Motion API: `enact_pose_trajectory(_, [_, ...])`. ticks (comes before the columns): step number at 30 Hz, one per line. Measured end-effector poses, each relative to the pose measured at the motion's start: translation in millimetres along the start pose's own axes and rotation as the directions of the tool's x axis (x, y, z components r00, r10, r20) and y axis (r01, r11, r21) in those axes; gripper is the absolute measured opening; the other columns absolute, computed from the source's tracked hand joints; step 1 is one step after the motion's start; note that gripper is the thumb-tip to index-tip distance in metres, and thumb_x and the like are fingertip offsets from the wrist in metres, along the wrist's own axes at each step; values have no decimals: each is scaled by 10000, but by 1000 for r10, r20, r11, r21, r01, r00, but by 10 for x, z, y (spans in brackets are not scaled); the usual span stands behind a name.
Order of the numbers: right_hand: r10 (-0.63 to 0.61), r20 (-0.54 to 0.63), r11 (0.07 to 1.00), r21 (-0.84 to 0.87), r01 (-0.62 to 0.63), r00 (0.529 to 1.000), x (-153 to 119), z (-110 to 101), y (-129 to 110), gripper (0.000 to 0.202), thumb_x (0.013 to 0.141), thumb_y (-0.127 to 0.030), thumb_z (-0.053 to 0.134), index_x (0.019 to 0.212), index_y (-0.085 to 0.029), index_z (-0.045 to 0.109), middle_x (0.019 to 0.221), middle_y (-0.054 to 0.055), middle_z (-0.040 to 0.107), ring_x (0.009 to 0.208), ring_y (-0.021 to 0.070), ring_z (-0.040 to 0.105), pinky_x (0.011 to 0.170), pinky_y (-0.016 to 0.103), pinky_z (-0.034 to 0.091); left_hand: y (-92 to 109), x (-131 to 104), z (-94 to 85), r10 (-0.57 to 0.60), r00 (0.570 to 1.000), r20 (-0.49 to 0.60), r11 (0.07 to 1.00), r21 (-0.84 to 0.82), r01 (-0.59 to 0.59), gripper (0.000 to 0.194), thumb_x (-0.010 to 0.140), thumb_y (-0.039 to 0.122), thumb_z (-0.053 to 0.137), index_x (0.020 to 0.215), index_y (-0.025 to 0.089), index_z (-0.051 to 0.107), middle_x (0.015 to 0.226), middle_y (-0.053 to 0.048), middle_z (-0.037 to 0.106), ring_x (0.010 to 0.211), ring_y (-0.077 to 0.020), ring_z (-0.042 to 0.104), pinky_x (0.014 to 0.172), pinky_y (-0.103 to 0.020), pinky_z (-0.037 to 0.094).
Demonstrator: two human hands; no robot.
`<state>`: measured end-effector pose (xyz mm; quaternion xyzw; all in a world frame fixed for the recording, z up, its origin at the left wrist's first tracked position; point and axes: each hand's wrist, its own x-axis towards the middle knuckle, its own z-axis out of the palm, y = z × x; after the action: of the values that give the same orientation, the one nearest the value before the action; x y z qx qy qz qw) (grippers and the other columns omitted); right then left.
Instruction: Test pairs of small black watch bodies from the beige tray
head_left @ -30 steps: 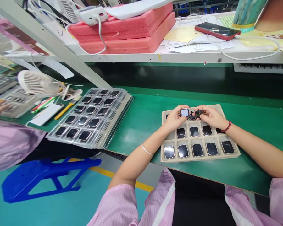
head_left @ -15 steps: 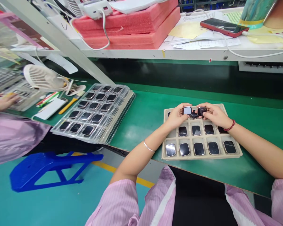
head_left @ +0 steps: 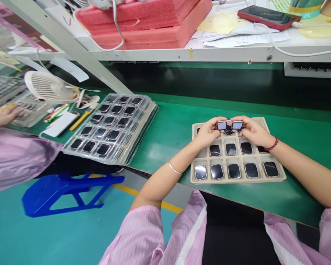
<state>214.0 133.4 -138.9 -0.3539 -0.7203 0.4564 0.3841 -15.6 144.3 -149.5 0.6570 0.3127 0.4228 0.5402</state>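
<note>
Over the far side of a beige compartment tray (head_left: 238, 181), each of my hands pinches a small square piece with a dark rim, like a smartwatch screen. My left hand (head_left: 208, 133) is closed on one watch screen (head_left: 222, 126), its pale face showing. Close beside it, my right hand (head_left: 255, 131) grips a second watch screen (head_left: 237, 125), whose face also looks pale. Several dark watch screens (head_left: 234, 170) lie in the tray's pockets below. Behind my fingers, part of the tray's far row is hidden.
Left on the green bench (head_left: 171, 121) stands a stack of clear trays (head_left: 118, 145) holding more screens. Beyond are a yellow-handled brush (head_left: 80, 120), a white fan (head_left: 48, 87) and another person's hand (head_left: 4, 116). A shelf (head_left: 154, 55) carries red foam (head_left: 143, 31) and a phone (head_left: 269, 17).
The screen in my right hand has turned from a dark face to a pale one. My left hand keeps its hold. The whole view has shifted slightly.
</note>
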Motion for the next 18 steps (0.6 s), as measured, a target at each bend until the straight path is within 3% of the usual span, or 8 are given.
enact_pose_trajectory(3, [17,-7,1000,18,-17,1000,1,16,-51,521,727,-91,538,1221,-235,620,1201,71,665,1029,239,666,938,420,560,31,-6,19,-18,999,-33,1000,17,18,473,721,132,621,1192,181,616,1194,-84,666,967,-172,659,882,-316,531])
enact_pose_trajectory(9, [116,-28,991,76,-113,993,2,56,-154,338,817,-221,612,1152,-229,649,1142,75,702,868,212,693,822,389,609,81,-24,42,-81,996,-37,996,-51,79,388,764,206,678,1146,164,621,1134,-89,679,920,-170,656,782,-288,554])
enact_pose_trajectory(18, [128,4,985,117,-128,992,-2,34,-112,367,800,-167,591,1158,-219,650,1091,67,723,863,206,713,853,403,606,134,-36,54,-80,993,-84,996,22,82,396,743,132,634,1137,165,622,1135,-85,675,927,-166,647,831,-302,534])
